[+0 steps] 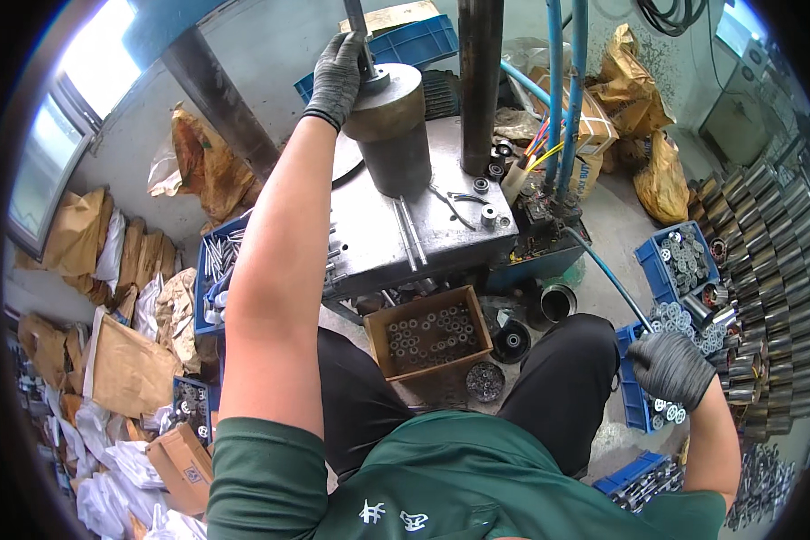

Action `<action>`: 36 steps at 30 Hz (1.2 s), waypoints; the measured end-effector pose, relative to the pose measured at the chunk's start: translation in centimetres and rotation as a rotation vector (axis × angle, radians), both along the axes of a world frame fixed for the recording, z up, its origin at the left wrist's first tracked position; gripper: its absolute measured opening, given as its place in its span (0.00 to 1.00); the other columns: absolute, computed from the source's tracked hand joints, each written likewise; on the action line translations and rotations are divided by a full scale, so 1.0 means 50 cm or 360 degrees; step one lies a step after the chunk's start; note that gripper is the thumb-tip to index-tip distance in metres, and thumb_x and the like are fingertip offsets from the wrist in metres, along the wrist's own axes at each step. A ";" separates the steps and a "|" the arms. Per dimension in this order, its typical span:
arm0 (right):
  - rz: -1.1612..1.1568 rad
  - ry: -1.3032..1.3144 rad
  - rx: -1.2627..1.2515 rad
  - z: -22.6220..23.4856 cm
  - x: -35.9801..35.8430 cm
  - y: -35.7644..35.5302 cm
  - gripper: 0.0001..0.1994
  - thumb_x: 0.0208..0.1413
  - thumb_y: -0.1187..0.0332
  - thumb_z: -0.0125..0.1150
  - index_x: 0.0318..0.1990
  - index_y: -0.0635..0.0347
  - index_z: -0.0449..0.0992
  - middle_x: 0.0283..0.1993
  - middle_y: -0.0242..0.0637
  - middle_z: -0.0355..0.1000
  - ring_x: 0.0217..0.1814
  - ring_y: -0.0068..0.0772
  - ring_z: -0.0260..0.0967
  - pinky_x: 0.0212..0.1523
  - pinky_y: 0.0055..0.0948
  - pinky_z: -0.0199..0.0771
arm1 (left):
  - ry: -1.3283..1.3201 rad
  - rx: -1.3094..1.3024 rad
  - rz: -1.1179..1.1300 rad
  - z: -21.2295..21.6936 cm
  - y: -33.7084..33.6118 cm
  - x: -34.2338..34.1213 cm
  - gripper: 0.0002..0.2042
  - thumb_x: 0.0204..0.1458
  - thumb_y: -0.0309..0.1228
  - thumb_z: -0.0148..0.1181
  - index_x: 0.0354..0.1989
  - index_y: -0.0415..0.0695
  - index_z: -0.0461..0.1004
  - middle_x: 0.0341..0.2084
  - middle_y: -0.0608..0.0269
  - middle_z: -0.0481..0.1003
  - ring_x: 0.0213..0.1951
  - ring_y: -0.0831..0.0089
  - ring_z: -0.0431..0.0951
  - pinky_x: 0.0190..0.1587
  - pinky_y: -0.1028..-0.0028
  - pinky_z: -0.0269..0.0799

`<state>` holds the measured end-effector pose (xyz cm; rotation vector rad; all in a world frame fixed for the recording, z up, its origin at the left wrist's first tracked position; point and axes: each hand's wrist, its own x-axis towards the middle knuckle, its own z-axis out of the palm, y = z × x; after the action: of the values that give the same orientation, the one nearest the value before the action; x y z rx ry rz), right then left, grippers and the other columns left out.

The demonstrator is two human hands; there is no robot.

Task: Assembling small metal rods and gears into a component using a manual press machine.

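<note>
My left hand (337, 79), in a grey knit glove, is closed around the lower end of a dark upright metal rod (356, 20). The rod stands over a small collar on top of a thick steel cylinder (389, 135), which sits on a steel press table (360, 234). Off to the right, my gloved right hand (673, 367) grips the end of a long blue lever (614, 281). That lever slopes up to a grimy mechanism (549, 216) beside the table. Two thin rods (407, 234), pliers (459, 202) and small round metal parts (488, 216) lie in front of the cylinder.
Between my knees stands a box (427, 367) of small rings. Blue crates of metal parts flank me: one left (198, 310), one right (640, 261). Stacked metal tubes (765, 279) line the right side. A dark press column (481, 81) rises behind the table.
</note>
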<state>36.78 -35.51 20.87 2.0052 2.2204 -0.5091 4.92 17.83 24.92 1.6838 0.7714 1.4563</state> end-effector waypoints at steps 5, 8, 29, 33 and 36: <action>-0.0084 -0.0023 0.0045 -0.016 0.003 -0.002 0.08 0.49 0.67 0.60 0.34 0.59 0.80 0.30 0.51 0.76 0.34 0.59 0.76 0.39 0.51 0.78 | -0.0073 -0.0088 -0.0031 0.011 -0.020 0.003 0.17 0.64 0.43 0.56 0.45 0.41 0.79 0.28 0.64 0.78 0.30 0.76 0.76 0.38 0.74 0.74; -0.0073 -0.0070 -0.0055 -0.001 -0.008 0.006 0.08 0.49 0.66 0.60 0.33 0.60 0.79 0.31 0.52 0.76 0.35 0.59 0.76 0.39 0.51 0.77 | -0.0096 -0.0177 -0.0082 0.013 -0.018 0.002 0.15 0.64 0.41 0.56 0.44 0.41 0.79 0.27 0.64 0.78 0.30 0.75 0.76 0.38 0.73 0.74; -0.0125 0.0004 0.0055 0.016 -0.011 0.004 0.13 0.54 0.69 0.60 0.47 0.60 0.81 0.41 0.53 0.79 0.42 0.57 0.78 0.46 0.48 0.79 | -0.0038 -0.0085 -0.0045 -0.005 -0.006 0.005 0.16 0.60 0.39 0.54 0.42 0.40 0.82 0.27 0.60 0.80 0.31 0.73 0.79 0.40 0.72 0.75; -0.0261 0.0322 0.0418 0.025 -0.012 0.012 0.13 0.54 0.72 0.61 0.46 0.62 0.81 0.41 0.51 0.79 0.43 0.57 0.77 0.46 0.47 0.78 | 0.0037 -0.0062 0.0007 -0.005 0.000 0.002 0.16 0.59 0.40 0.54 0.42 0.41 0.82 0.28 0.60 0.80 0.31 0.72 0.79 0.41 0.72 0.75; -0.0271 0.0260 0.0534 0.027 -0.006 0.013 0.12 0.54 0.72 0.62 0.46 0.62 0.81 0.41 0.50 0.79 0.44 0.57 0.77 0.46 0.46 0.79 | 0.0102 -0.0072 0.0033 -0.005 0.009 0.001 0.17 0.58 0.41 0.54 0.42 0.41 0.82 0.29 0.59 0.81 0.32 0.72 0.80 0.42 0.71 0.75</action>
<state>36.49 -34.85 22.22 2.4142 2.3755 -0.3448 5.00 18.30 24.65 1.6998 0.8531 1.3943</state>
